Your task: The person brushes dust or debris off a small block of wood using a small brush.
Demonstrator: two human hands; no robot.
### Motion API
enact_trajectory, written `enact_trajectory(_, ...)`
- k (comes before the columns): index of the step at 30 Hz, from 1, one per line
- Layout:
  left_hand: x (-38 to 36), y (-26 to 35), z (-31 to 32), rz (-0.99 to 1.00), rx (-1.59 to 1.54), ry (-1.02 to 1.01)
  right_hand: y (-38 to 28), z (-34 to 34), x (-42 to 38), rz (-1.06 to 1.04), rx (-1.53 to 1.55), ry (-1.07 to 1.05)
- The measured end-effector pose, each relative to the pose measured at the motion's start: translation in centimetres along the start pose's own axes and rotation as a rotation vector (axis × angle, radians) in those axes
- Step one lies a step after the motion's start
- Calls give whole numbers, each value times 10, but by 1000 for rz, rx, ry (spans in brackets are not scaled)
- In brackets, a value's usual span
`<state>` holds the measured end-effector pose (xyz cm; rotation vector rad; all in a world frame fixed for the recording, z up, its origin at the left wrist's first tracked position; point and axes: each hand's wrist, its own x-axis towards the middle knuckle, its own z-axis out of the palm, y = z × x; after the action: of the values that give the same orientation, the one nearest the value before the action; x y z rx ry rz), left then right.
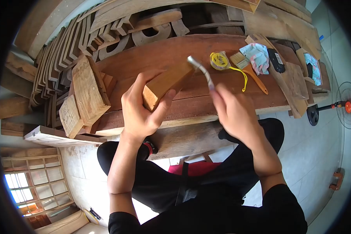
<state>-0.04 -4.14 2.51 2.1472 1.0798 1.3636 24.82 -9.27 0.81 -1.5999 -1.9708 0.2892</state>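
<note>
My left hand (139, 111) grips a rectangular wooden block (168, 84) near its lower end, thumb on one side and fingers on the other. The block is tilted above the workbench, its far end up and to the right. In my right hand (236, 113) is a slim, curved, silvery tool (201, 69), its kind unclear. The tool's pale tip is close to the far end of the block, and its lower end is hidden by my fingers.
On the reddish wooden bench (144, 58) lie a yellow tape measure (220, 61), a paintbrush (255, 80), a crumpled cloth (257, 56) and a black device (276, 60). Wood blocks (90, 91) stand at left. Curved wooden pieces (62, 58) line the back. A fan (345, 105) stands right.
</note>
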Motion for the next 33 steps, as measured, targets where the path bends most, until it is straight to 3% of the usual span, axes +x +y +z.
enact_trajectory(5,-2,-2,2,-39,-46,8,21,8,11,80,-65,-7)
enact_trajectory(7,-1,2,0,12,4,-11,-19,-14,-12,-53,96,-66)
enact_trajectory(9,-3,4,1,17,16,-34,-21,-14,-9,-60,83,-73)
enact_trajectory(12,-4,4,3,-1,-2,-22,10,6,6,4,-49,6)
enact_trajectory(16,-7,6,1,-24,15,-31,-40,-12,-25,-248,224,-51)
enact_trajectory(19,-6,7,-1,-32,33,-42,-19,-1,-8,-63,123,-58)
enact_trajectory(20,-6,5,-1,-19,24,-43,-12,3,-5,-105,83,0)
enact_trajectory(24,-3,-2,-3,156,46,-50,-45,-17,-27,-280,261,-107)
enact_trajectory(27,-5,4,-2,18,-15,-53,-21,3,-7,-117,123,-8)
enact_trajectory(31,-6,3,-4,58,36,-95,-47,-20,-28,-257,245,-132)
enact_trajectory(33,-6,5,-3,23,57,-98,-40,-13,-20,-206,208,-101)
